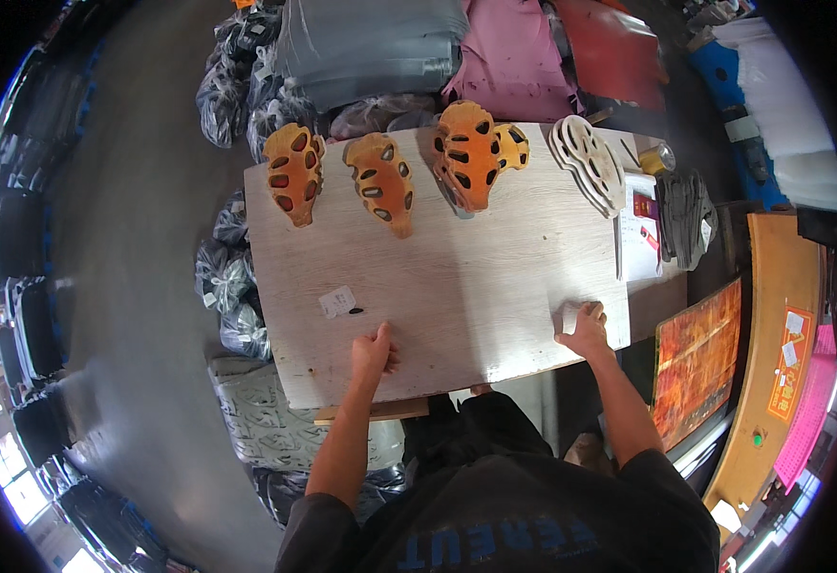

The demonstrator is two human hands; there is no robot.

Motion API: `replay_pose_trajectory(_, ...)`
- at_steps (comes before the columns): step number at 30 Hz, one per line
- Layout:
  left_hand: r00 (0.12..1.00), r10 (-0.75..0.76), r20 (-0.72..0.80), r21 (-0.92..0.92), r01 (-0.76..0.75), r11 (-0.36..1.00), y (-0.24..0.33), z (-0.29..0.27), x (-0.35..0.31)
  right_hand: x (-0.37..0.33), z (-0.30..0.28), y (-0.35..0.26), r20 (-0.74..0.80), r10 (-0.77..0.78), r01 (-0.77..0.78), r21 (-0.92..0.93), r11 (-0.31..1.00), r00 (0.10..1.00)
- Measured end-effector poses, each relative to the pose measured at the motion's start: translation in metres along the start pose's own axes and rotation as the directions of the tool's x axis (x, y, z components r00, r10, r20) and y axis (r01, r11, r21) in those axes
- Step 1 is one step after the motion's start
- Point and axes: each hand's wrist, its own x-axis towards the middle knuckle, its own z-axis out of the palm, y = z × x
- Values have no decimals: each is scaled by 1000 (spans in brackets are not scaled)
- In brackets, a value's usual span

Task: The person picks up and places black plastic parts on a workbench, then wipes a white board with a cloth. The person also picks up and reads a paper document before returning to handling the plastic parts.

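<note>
Left hand [371, 353] above the counter [418, 272], grip half-curled, contents impossible to judge; right hand [587, 330], grip arched at small pale item [568, 317] on counter, hold unclear; white label [336, 302] beyond left hand; farthest, orange perforated pieces [471, 158].

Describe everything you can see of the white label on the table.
The white label is a small, roughly rectangular piece that looks like paper, with faint dark marks too small to make out. It lies flat and slightly askew on the left part of the table, beyond the left hand, which does not touch it. A small black piece lies by its lower right corner; contact is unclear.
</note>
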Motion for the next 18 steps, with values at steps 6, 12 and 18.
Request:
replay_pose_trajectory(6, 1000, 4, 13, -17, -4, 1000, 3, -1, -1, -3, -4, -11, 27, 23, -23, 5, 1000, 999)
replay_pose_trajectory(12, 1000, 7, -24, 12, -7, 1000, 5, 3, -5, -3, 1, -11, -43, 19, -19, 12, 1000, 999)
replay_pose_trajectory(18, 1000, -12, -15, -18, 11, 1000, 7, 5, -7, -6, -5, -12, -4, 26, -26, 101, 995, 1000)
